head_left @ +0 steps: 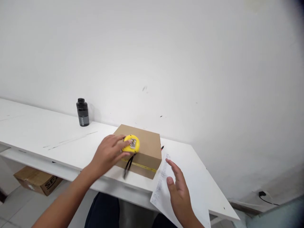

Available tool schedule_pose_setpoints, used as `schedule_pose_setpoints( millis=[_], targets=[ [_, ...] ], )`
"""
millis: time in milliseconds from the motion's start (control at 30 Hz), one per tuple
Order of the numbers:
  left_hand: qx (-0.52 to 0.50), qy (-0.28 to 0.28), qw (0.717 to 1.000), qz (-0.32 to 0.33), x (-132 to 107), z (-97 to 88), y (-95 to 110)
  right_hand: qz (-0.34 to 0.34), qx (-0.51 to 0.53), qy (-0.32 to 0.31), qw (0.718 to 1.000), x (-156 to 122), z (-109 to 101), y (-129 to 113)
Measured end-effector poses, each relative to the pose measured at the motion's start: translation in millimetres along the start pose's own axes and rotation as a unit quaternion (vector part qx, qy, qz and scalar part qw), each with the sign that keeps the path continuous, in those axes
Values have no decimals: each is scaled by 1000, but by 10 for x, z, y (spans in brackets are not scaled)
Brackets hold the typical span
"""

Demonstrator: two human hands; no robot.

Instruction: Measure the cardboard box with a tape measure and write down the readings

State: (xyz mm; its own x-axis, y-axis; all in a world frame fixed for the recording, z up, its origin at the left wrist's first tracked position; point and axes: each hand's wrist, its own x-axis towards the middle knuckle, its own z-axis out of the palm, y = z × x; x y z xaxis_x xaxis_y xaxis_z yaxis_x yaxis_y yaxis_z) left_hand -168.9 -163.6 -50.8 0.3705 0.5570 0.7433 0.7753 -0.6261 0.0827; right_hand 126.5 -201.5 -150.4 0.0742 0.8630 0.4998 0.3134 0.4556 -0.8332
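My left hand point(109, 151) grips a yellow tape measure point(136, 144) at the near left side of a brown cardboard box point(144, 141). A black wrist strap point(128, 166) dangles from the case, slightly blurred. Along the box's front face runs the yellow measuring blade point(142, 167). My right hand point(179, 190) is over a sheet of paper point(194, 193) with writing down its left part. Its thumb and fingers are apart, and nothing is between them. Behind the box's right edge, part of a pen-like red and black object point(162, 148) shows.
A black bottle point(82, 112) stands on the white table point(57, 129) near the wall, left of the box. Under the table lies another cardboard box point(38, 180). At the lower right, a black plug with a cord point(262, 193) is at the wall.
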Motion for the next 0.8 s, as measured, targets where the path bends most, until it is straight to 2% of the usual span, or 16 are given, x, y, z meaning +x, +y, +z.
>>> schedule_pose_setpoints(
  millis=[67,133,167,233,267,333,367,433,500,600,700,800],
  targets=[
    [40,51,990,123,-156,14,381,50,68,-67,994,-160,19,-170],
    [40,76,983,161,-312,71,598,64,93,-75,991,-273,101,-243],
    [40,90,983,156,-393,109,616,69,94,-61,991,-305,162,-245],
    [51,133,983,117,-571,191,478,93,90,-26,991,-287,297,-198],
    [63,176,979,87,-670,231,348,114,92,-14,989,-230,355,-159],
    [72,221,973,7,-889,292,54,156,101,7,983,-23,421,-80],
    [65,222,972,-42,-1009,304,-74,165,106,20,980,114,428,-51],
    [64,259,960,-83,-1262,276,-239,189,118,30,974,404,402,-31],
    [76,258,959,-92,-1511,199,-273,221,136,25,966,647,355,-60],
    [93,235,961,-115,-1822,92,-170,225,192,-39,955,826,307,-142],
    [72,230,953,-185,-2045,53,-66,188,245,-92,947,822,279,-201],
    [70,270,929,-245,-2231,51,-68,202,257,-105,939,773,250,-233]
  ],
)
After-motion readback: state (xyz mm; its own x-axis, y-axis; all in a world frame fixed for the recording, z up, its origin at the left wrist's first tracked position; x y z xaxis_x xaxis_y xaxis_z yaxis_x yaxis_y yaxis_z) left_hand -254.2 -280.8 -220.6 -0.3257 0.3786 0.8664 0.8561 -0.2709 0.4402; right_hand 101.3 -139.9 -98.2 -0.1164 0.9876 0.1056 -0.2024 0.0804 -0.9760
